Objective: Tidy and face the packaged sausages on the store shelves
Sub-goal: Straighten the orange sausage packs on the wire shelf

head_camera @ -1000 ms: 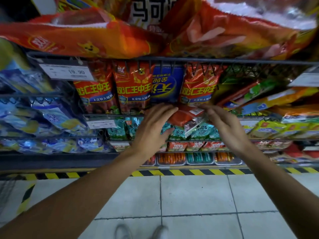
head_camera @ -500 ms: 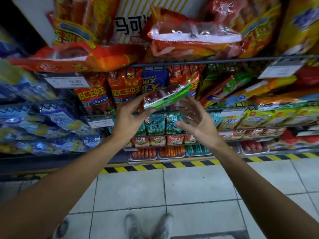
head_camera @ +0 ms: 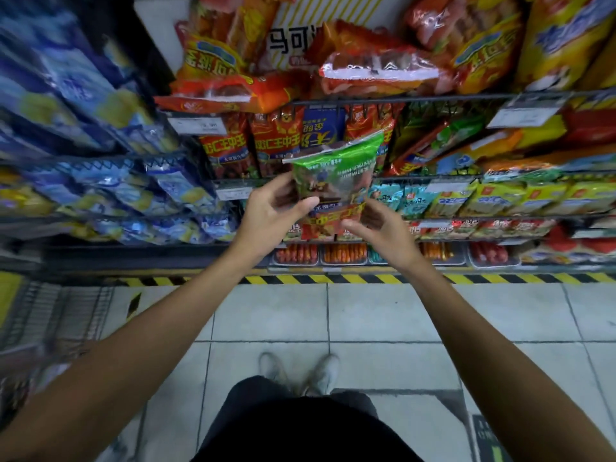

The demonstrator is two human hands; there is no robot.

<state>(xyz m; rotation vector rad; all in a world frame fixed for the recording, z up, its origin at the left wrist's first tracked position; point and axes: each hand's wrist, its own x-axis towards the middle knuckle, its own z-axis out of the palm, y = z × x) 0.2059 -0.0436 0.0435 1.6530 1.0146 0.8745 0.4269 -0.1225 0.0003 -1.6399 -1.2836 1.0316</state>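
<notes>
The green glossy plastic sausage packet (head_camera: 336,171) is now lifted off the wire shelf (head_camera: 433,178), upright before you. Your left hand (head_camera: 270,211) pinches its edge; your right hand (head_camera: 376,225) is loosely open beneath. It still needs a place.

Packet (head_camera: 336,175) between both hands, before shelves (head_camera: 433,96).
</notes>
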